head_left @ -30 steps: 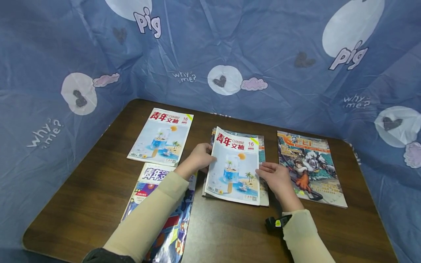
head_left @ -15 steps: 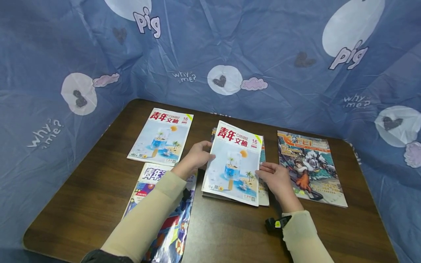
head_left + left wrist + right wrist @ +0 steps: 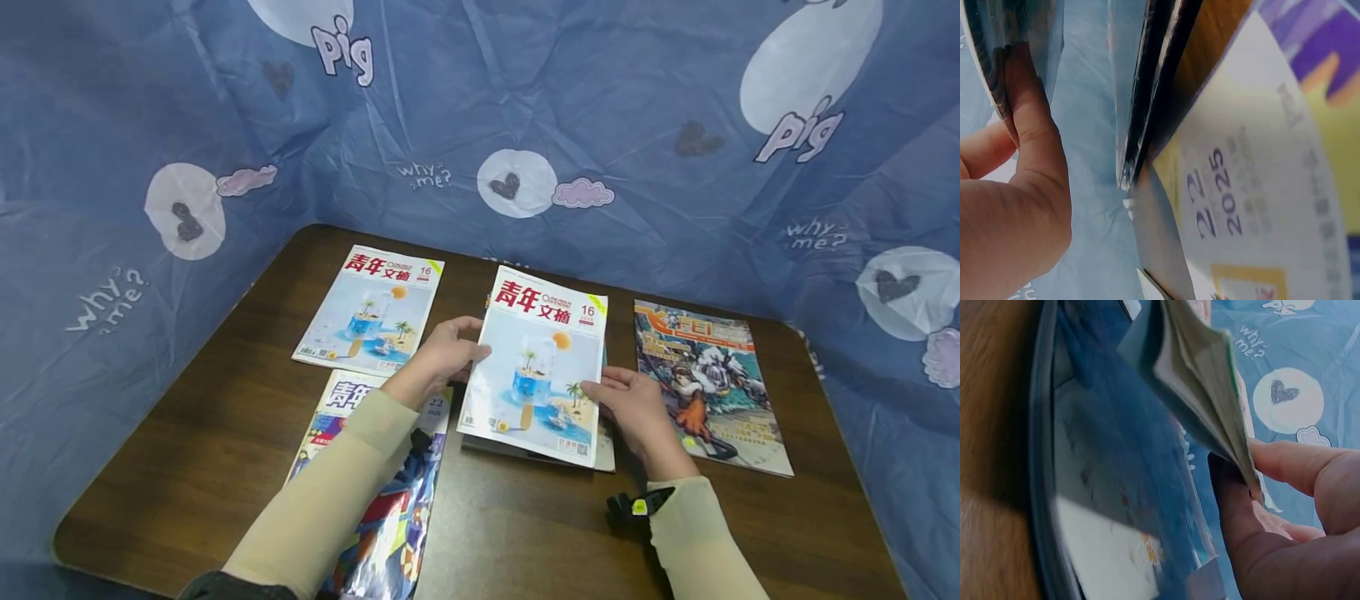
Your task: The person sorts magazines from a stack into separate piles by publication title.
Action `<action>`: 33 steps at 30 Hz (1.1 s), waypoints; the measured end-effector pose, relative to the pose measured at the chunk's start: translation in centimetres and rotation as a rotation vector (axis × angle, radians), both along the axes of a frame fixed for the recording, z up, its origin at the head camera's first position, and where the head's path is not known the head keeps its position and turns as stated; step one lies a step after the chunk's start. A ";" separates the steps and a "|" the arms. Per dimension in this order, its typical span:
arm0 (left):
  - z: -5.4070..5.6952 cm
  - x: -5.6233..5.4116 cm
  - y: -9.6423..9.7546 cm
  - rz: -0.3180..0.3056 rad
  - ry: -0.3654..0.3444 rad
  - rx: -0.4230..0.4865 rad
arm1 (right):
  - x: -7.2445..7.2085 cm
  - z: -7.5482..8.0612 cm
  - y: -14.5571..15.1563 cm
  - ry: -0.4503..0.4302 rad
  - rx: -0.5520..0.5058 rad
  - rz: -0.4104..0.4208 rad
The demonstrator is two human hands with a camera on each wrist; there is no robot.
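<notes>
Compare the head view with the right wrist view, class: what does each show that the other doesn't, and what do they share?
Only the head view shows the left hand, the purple-titled magazine and the red title on the held magazine.

Only the right wrist view shows the held magazine's page edges, slightly spread, and a finger behind it.

Both show the right hand, the held magazine, the wooden table and the blue backdrop.

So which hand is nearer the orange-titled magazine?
Right: the right hand overlaps the orange-titled magazine in the head view; the left hand, farther off, grips the left edge of the held 青年文摘.
</notes>
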State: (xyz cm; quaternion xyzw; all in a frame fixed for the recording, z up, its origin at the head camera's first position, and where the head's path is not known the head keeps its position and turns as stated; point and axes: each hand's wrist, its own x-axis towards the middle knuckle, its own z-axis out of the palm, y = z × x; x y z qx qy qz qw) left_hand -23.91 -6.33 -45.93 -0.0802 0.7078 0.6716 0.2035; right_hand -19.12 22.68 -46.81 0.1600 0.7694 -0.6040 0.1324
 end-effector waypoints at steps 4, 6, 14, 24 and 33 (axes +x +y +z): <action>0.1 -0.1 -0.4 0.003 0.010 -0.006 | -0.2 0.3 -0.3 0.005 -0.003 -0.004; 0.2 -0.2 -0.7 0.008 0.016 -0.008 | -0.3 0.4 -0.4 0.006 0.001 0.000; 0.4 -0.3 -2.2 0.015 0.071 -0.076 | -1.2 0.8 -1.9 0.053 -0.007 0.015; 0.9 -1.1 -4.8 0.017 0.060 -0.110 | -2.3 1.1 -4.2 0.050 -0.024 0.069; 1.2 -1.4 -7.1 0.027 0.041 -0.190 | -3.1 0.3 -7.1 0.076 -0.063 0.063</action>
